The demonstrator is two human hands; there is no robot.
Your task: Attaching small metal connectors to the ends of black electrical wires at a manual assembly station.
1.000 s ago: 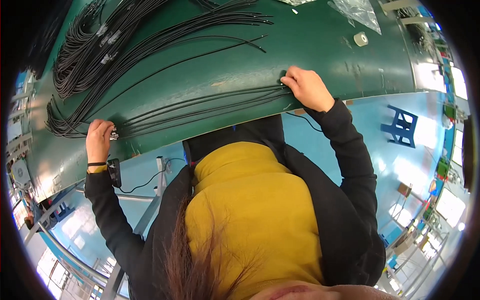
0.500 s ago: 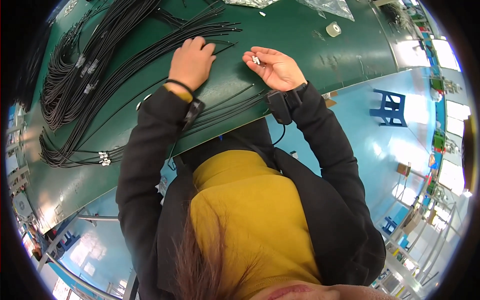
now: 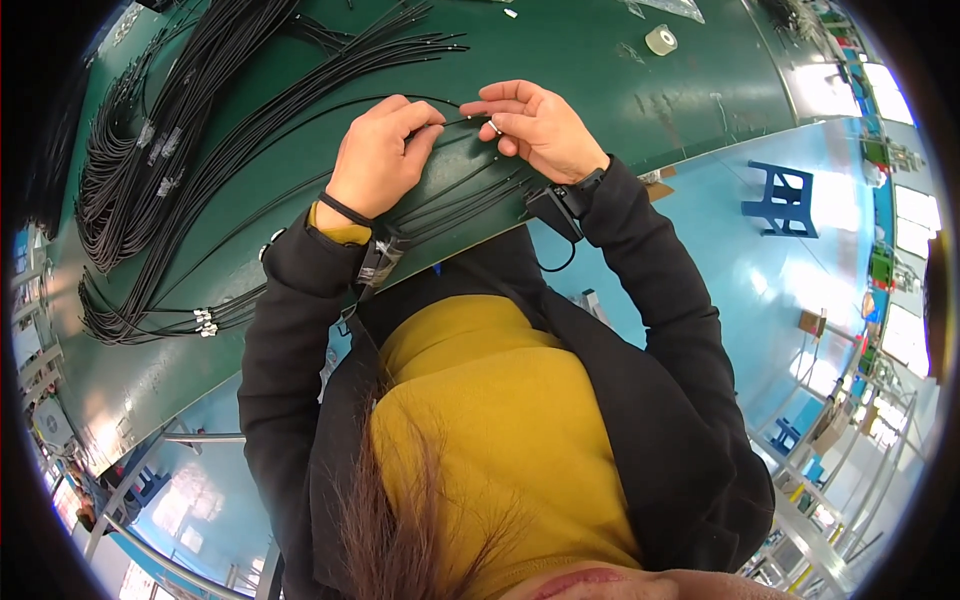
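Green tabletop (image 3: 640,110) spreads before you, with blue floor (image 3: 690,270) and a blue stool (image 3: 785,200) past its near edge. The cable (image 3: 460,122) is thin and black. Back from that edge, your left fingers (image 3: 418,115) pinch it; your right fingers (image 3: 517,124), beside its end, hold a small pale piece (image 3: 495,128).

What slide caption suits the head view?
Over a green table, the left hand pinches a black cable while the right hand holds a small pale piece near its end.

Your left grip (image 3: 376,158): one black cable (image 3: 456,122). Your right grip (image 3: 545,135): one small white piece (image 3: 495,128). Beneath both: green tabletop (image 3: 655,105).
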